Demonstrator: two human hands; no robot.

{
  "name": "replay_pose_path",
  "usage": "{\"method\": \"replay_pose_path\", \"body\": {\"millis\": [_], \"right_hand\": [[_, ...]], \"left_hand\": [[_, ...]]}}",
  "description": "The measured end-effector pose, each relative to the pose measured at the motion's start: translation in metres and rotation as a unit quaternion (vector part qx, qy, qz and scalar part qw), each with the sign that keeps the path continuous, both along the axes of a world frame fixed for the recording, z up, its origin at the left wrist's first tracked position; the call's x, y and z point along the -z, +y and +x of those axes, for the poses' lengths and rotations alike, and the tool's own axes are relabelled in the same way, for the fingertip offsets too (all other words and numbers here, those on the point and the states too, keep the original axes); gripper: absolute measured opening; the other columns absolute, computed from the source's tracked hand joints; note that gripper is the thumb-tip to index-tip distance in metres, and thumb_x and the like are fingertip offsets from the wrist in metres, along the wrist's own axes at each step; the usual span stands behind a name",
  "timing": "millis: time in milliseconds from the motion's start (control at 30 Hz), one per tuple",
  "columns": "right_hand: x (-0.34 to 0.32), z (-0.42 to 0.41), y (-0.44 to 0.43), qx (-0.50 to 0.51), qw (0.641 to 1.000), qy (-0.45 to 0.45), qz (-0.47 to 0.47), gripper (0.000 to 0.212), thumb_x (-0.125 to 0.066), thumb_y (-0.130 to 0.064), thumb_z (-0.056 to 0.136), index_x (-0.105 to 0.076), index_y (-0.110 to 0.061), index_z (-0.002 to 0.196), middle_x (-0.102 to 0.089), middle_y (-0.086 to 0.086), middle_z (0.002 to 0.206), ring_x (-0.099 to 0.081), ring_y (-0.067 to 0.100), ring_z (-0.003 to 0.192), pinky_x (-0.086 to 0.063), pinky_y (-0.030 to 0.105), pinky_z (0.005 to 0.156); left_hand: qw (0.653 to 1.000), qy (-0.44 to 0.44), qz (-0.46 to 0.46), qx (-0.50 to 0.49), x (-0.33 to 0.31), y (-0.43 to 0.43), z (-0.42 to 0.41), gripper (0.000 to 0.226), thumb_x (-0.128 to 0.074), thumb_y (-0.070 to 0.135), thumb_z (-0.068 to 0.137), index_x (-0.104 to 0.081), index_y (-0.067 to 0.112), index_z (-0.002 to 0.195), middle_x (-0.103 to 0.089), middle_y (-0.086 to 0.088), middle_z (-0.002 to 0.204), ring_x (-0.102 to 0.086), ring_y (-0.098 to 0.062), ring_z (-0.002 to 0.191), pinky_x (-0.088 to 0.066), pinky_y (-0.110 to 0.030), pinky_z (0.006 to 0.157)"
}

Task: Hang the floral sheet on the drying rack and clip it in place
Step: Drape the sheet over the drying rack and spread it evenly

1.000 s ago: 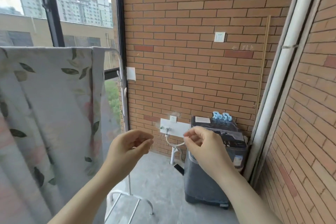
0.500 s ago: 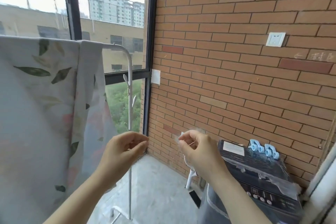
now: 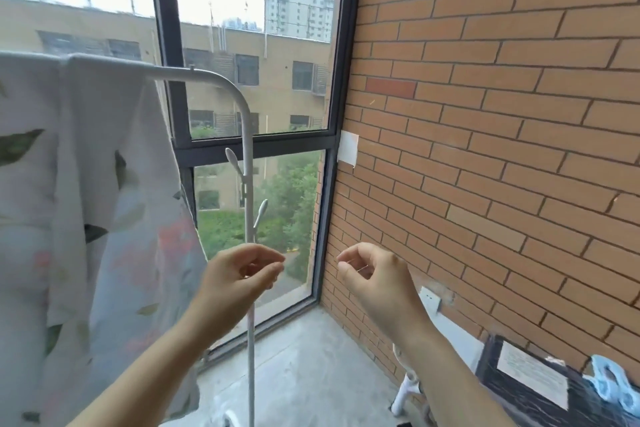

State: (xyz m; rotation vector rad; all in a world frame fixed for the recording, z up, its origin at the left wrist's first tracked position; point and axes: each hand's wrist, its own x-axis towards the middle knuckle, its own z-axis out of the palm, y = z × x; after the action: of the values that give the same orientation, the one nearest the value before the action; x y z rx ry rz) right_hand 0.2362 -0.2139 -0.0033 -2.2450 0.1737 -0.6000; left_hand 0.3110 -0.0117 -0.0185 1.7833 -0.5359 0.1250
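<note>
At lower right, clips (image 3: 609, 383) sit nearer the right hand (image 3: 377, 277); its fingers and the left hand's (image 3: 239, 274) curl, hold unclear.

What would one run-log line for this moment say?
sheet: draped over rack | left hand: curled, nothing seen held | right hand: curled, nothing seen held | clips: lying on washing machine
</note>
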Motion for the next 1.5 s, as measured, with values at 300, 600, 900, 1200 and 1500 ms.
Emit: {"method": "replay_pose_path", "body": {"millis": [300,600,900,1200,1500], "right_hand": [[0.008,0.123,-0.048,-0.17,0.985,0.016,-0.004,0.006,-0.062,-0.026,0.088,-0.068,-0.023,0.085,-0.065,-0.008,0.068,-0.06,0.001,0.064,-0.046,0.014,0.059],[0.028,0.228,-0.04,-0.256,0.967,0.006,0.001,0.006,-0.063,-0.021,0.087,-0.069,-0.02,0.084,-0.066,-0.006,0.067,-0.063,0.006,0.065,-0.054,0.024,0.065],[0.029,0.319,-0.035,-0.341,0.94,0.004,0.018,0.006,-0.063,-0.022,0.088,-0.069,-0.02,0.085,-0.067,-0.005,0.07,-0.064,0.006,0.066,-0.056,0.027,0.065],[0.035,0.422,-0.043,-0.483,0.875,0.016,0.004,0.008,-0.063,-0.023,0.088,-0.07,-0.02,0.088,-0.068,-0.004,0.072,-0.062,0.005,0.068,-0.055,0.023,0.065],[0.036,0.445,-0.014,-0.625,0.779,0.041,0.009,0.006,-0.064,-0.019,0.086,-0.07,-0.019,0.084,-0.069,-0.001,0.07,-0.065,0.012,0.067,-0.057,0.036,0.069]], "left_hand": [[0.988,0.019,0.002,-0.154,0.009,-0.032,0.049,0.008,-0.077,0.014,0.08,-0.076,0.021,0.084,-0.074,-0.002,0.074,-0.07,-0.017,0.069,-0.059,-0.037,0.072],[0.971,0.029,-0.014,-0.239,0.019,-0.035,0.112,0.008,-0.076,0.017,0.08,-0.077,0.025,0.083,-0.076,-0.001,0.079,-0.071,-0.023,0.075,-0.059,-0.046,0.079],[0.949,0.06,-0.012,-0.31,0.022,-0.044,0.167,0.014,-0.072,0.007,0.083,-0.076,0.021,0.085,-0.076,0.001,0.079,-0.072,-0.018,0.074,-0.06,-0.035,0.076],[0.873,0.061,-0.084,-0.477,0.038,-0.074,0.2,0.013,-0.074,0.016,0.078,-0.076,0.029,0.076,-0.074,-0.009,0.076,-0.069,-0.022,0.072,-0.058,-0.042,0.081],[0.77,0.058,-0.07,-0.632,0.039,-0.106,0.174,0.021,-0.07,0.007,0.084,-0.075,0.026,0.076,-0.072,0.0,0.069,-0.065,-0.009,0.065,-0.055,-0.025,0.065]]}}
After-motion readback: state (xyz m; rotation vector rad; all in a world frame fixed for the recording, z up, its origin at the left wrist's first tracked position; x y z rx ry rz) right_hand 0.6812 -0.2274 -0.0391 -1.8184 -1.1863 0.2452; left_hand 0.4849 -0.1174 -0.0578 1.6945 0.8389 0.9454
